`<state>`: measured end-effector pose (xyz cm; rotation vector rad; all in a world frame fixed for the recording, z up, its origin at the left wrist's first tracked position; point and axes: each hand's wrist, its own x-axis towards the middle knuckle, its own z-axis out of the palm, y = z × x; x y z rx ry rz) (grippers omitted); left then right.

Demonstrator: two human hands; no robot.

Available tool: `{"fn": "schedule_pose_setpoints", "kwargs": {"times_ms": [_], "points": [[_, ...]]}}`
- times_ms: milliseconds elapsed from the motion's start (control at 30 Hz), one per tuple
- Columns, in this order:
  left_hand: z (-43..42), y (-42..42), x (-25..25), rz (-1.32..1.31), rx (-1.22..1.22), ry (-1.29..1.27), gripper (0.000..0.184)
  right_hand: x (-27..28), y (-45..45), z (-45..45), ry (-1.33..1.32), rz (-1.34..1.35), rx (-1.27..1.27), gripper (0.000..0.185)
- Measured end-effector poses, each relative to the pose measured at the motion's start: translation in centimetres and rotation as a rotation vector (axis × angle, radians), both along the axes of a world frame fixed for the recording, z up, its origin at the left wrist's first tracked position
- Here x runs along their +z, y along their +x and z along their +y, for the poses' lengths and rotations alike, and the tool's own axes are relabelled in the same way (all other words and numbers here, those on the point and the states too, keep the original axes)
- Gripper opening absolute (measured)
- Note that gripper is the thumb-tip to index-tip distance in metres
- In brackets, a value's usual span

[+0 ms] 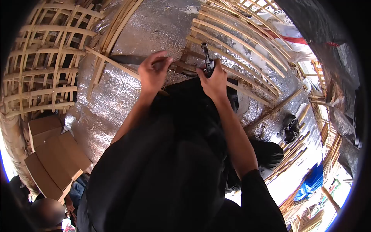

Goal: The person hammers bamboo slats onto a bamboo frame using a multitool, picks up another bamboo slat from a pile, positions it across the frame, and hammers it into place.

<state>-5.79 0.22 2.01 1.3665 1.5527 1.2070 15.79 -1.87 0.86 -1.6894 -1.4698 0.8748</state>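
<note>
My right hand (215, 79) is wrapped round the handle of a dark metal hand tool (208, 60), whose narrow head points away from me. To the left of it, my left hand (153, 72) is raised with thumb and fingertips close together in a curl. Whether anything small sits between those fingertips cannot be made out. Between and beyond the hands lie wooden slats (183, 62) on the silvery sheet (150, 36). A flat dark strip (125, 59) runs out to the left, behind my left hand.
Woven bamboo lattice (55, 50) stands at the left, with cardboard boxes (60, 160) below it. Another person (70, 203) is at the lower left. Parallel bamboo strips (239, 33) spread at the upper right. A black bag (290, 128) and blue sheet (310, 182) lie at the right.
</note>
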Motion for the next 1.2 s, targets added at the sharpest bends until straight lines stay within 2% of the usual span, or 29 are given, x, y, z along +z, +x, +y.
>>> {"fn": "schedule_pose_setpoints", "kwargs": {"times_ms": [100,200,300,400,467,600,867,1200], "points": [[-0.5,-1.6,-1.4,-0.116,-0.010,-0.022,0.023,0.3,-0.2,0.0,-0.033,0.014,-0.013,0.032],[-0.8,-1.0,-1.0,-0.287,-0.017,-0.202,0.029,0.1,-0.2,-0.1,-0.013,0.019,-0.026,0.033],[-0.4,-0.3,-0.2,-0.293,-0.026,-0.280,0.028,-0.2,-0.1,-0.3,0.003,0.014,-0.032,0.033],[0.2,0.0,-0.9,-0.437,-0.068,-0.230,0.028,-0.5,-0.1,-0.2,0.013,0.017,-0.039,0.034],[0.6,-0.2,-2.1,-0.397,-0.112,-0.158,0.027,-0.7,-0.1,-0.2,0.021,0.004,-0.037,0.035],[0.5,0.8,-1.4,-0.265,-0.102,-0.064,0.025,-0.5,0.0,-0.2,0.055,-0.005,-0.035,0.036],[0.4,0.1,-3.9,-0.202,-0.107,-0.048,0.019,0.1,0.5,0.7,-0.032,0.006,-0.040,0.041],[0.5,0.6,-3.4,-0.018,-0.130,-0.042,0.016,-0.5,0.9,1.0,-0.058,0.007,-0.042,0.041]]}}
